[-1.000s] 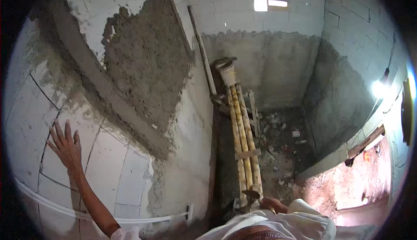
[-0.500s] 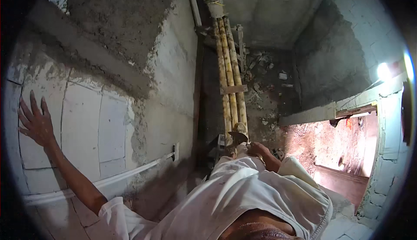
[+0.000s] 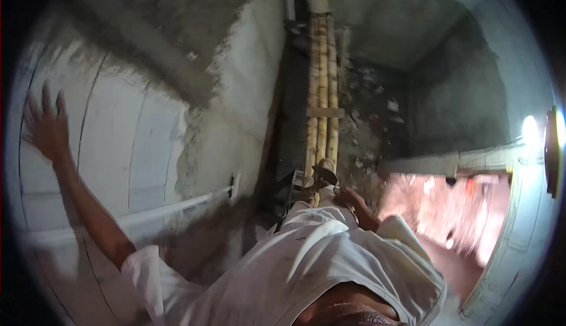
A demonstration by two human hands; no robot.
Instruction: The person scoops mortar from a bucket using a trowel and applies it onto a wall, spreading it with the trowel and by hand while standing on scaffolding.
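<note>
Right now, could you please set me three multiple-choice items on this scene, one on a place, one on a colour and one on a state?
1. Where does the left hand rest?
A. flat on the block wall
B. on the bamboo poles
C. on the shirt

2. What colour is the shirt?
A. red
B. white
C. black

3. How is the right hand?
A. spread open on the wall
B. raised overhead
C. low, closed on a trowel

Answers: 1 A, the fingers are spread on the blocks; 2 B, the cloth is white; 3 C, it grips the handle near the bamboo poles.
</note>
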